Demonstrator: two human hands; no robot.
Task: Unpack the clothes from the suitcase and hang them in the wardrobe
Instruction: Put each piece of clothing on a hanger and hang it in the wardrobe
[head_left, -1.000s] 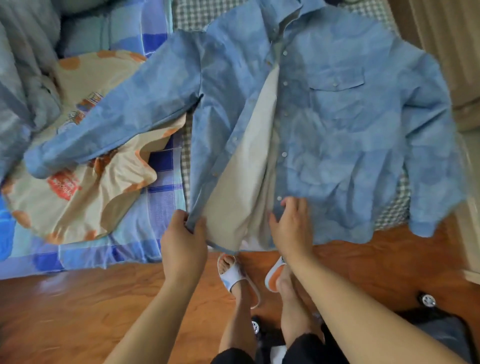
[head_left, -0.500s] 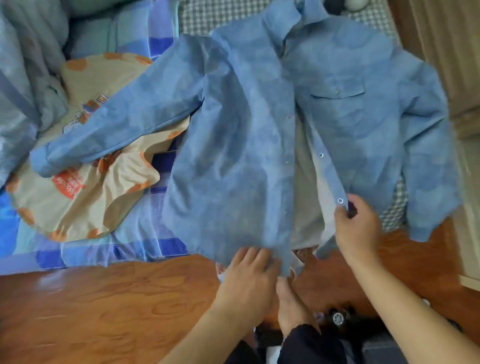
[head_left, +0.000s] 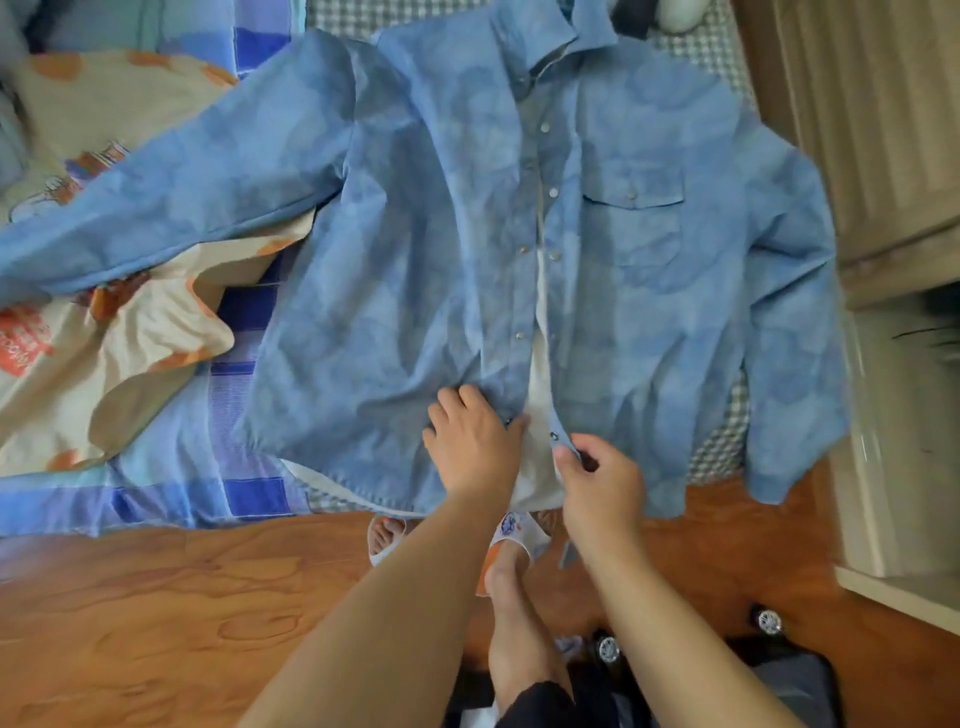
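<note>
Blue shirt (head_left: 415, 249) spread on the bed (head_left: 171, 467) ahead of both hands, left hand (head_left: 475, 441) gripping one front edge, right hand (head_left: 597, 480) pinching the other at the lowest snap.

The blue shirt (head_left: 415, 270) lies face up across the bed (head_left: 171, 467), collar away from me, hem hanging over the near edge. It is mottled denim-blue with silver snaps, a flapped chest pocket and a pale lining showing down the open front. One sleeve stretches out to my left; the other droops off the bed's right side.
</note>
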